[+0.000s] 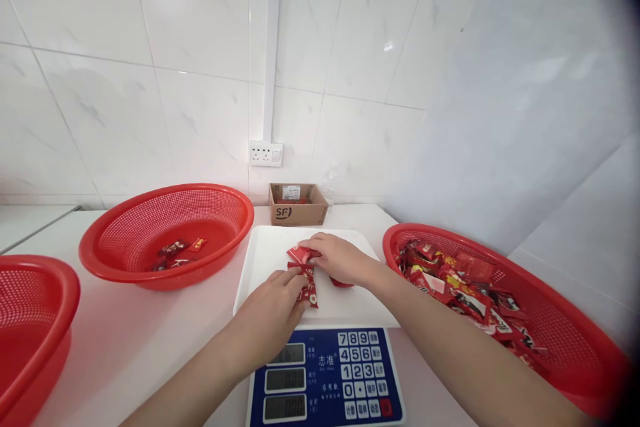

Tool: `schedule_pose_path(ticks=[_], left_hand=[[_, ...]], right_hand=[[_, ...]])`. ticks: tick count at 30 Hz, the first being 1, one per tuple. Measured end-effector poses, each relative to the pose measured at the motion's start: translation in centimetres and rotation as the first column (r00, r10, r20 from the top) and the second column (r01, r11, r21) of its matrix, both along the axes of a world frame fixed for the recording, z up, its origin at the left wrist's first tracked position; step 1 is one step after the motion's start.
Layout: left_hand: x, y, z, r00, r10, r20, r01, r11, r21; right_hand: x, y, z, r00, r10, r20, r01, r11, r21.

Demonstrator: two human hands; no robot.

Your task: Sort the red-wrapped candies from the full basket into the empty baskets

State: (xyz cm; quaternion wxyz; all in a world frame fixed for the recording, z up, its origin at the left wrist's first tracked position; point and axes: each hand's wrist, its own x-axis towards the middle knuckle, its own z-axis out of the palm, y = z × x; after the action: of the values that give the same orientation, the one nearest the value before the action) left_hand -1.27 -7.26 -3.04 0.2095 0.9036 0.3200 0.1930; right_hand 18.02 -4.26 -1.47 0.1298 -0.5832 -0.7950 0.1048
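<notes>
Both of my hands rest on the white pan [270,250] of an electronic scale. My left hand [273,310] has its fingers curled down on a small red packet [311,293] near the pan's front. My right hand [337,257] lies over other red packets [300,254], fingers closed on them; one packet sticks out to the left of the fingertips.
The scale's blue keypad and displays [325,380] face me. A red basket [165,233] at the left holds a few packets. Another red basket [500,307] at the right is full of red packets. A third red basket [30,320] sits far left. A cardboard box [297,205] stands by the tiled wall.
</notes>
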Motion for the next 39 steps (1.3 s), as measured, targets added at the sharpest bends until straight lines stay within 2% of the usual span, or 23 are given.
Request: schedule_pose_path(ticks=[3, 7, 11, 19, 28, 34, 39], left_hand=[[-0.1, 0.1, -0.1, 1.000, 0.000, -0.025, 0.001, 0.999, 0.039], [-0.2, 0.1, 0.1, 0.999, 0.003, -0.055, -0.001, 1.000, 0.028], [-0.1, 0.0, 0.2, 0.998, 0.002, -0.062, 0.000, 1.000, 0.031], [-0.1, -0.5, 0.0, 0.996, -0.005, -0.090, 0.009, 0.999, 0.047], [-0.1, -0.1, -0.6, 0.999, -0.018, -0.037, 0.021, 0.996, 0.081], [-0.1, -0.1, -0.5, 0.996, -0.014, -0.091, 0.024, 0.993, 0.112], [-0.4, -0.1, -0.3, 0.995, -0.005, -0.103, 0.018, 0.992, 0.128]], right_hand=[[0.6, -1.6, 0.6, 0.998, -0.064, 0.018, 0.064, 0.998, -0.013], [1.3, -3.7, 1.4, 0.985, -0.164, 0.054, 0.169, 0.980, -0.103], [1.4, -4.4, 1.4, 0.973, -0.224, 0.049, 0.229, 0.963, -0.142], [1.4, -3.5, -0.1, 0.973, -0.216, -0.077, 0.216, 0.976, -0.014], [1.1, -3.2, -0.3, 0.993, -0.038, -0.108, 0.040, 0.999, 0.012], [1.0, -3.3, -0.6, 0.994, -0.077, -0.075, 0.079, 0.997, 0.019], [1.2, -3.5, -0.9, 0.978, -0.193, -0.085, 0.192, 0.981, -0.016]])
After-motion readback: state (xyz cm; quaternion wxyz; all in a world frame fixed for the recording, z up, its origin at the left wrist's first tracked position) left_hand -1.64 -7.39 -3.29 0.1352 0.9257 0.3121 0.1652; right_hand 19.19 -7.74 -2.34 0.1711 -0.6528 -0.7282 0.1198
